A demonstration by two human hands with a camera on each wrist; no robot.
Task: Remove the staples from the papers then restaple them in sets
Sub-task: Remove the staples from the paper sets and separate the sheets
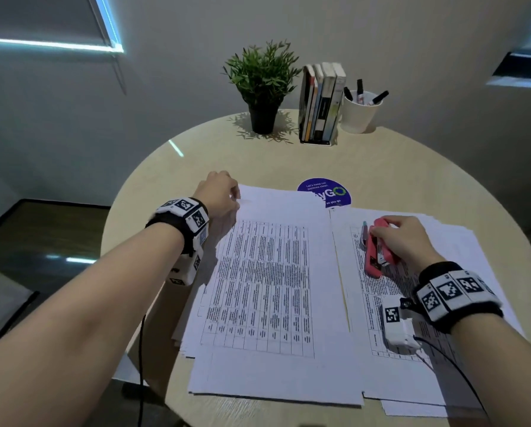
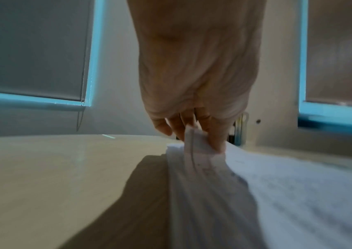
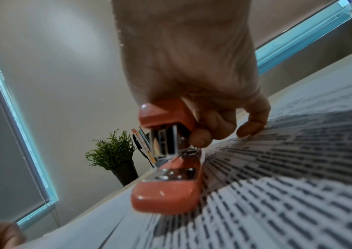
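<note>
Left hand [image 1: 219, 195] pinches the far left corner of the left paper stack [image 1: 267, 291], lifting a few sheets; probably gathering a set for stapling. Right hand [image 1: 404, 238] grasps the pink stapler [image 1: 375, 248], which rests on the right paper stack [image 1: 390, 303] with its top raised, likely being picked up. No staples are discernible. A pen [image 1: 363, 232] lies beside the stapler, partly hidden.

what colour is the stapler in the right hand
Coral pink plastic stapler with shiny metal inside; clearest in the right wrist view.
</note>
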